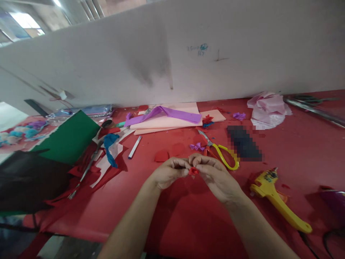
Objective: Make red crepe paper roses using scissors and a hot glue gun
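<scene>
Between my fingertips is a small red paper flower, held above the red table. My left hand pinches it from the left, thumb and fingers closed. From the other side my right hand grips it, its fingers curled over the top. Just beyond my hands lie a red paper petal and scissors with yellow handles. A small purple paper flower rests beside the scissor blades.
A yellow glue gun lies to the right, near a blurred dark object. Peach sheets with a purple strip are at the back. Paper scraps, a white marker and a green board occupy the left. A white partition stands behind.
</scene>
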Demonstrator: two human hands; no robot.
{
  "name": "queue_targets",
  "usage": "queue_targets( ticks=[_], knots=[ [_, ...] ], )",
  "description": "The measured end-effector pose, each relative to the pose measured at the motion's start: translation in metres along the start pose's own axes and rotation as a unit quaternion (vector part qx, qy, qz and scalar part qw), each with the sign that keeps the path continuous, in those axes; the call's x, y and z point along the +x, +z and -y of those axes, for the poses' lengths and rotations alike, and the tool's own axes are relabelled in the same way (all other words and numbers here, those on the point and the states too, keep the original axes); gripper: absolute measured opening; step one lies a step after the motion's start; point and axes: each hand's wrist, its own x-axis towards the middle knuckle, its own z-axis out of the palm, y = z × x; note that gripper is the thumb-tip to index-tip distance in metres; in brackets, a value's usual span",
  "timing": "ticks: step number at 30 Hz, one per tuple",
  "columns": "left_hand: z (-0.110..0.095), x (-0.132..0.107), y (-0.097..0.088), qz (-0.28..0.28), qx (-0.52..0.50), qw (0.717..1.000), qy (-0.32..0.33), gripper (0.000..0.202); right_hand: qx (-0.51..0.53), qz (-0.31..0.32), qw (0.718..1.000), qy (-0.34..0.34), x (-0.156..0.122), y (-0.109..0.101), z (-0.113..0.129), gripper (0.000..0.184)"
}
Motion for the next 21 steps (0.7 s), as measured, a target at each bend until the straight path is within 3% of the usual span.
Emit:
queue_targets(
  ticks=[11,17,21],
  knots=[
    [-0.003,0.000,0.000,0.017,0.003,1.000,0.015,0.015,0.010,-0.033,0.999,0.040,0.001,0.002,0.000,0.007],
    [0.002,0.005,0.002,-0.089,-0.128,0.986,0.060,0.017,0.019,-0.143,0.989,0.025,0.007,-0.001,-0.009,0.007],
    [0.006,0.010,0.005,-0.104,-0.181,0.975,0.081,0.016,-0.037,-0.179,0.983,-0.019,0.008,0.001,-0.017,0.018]
  ],
)
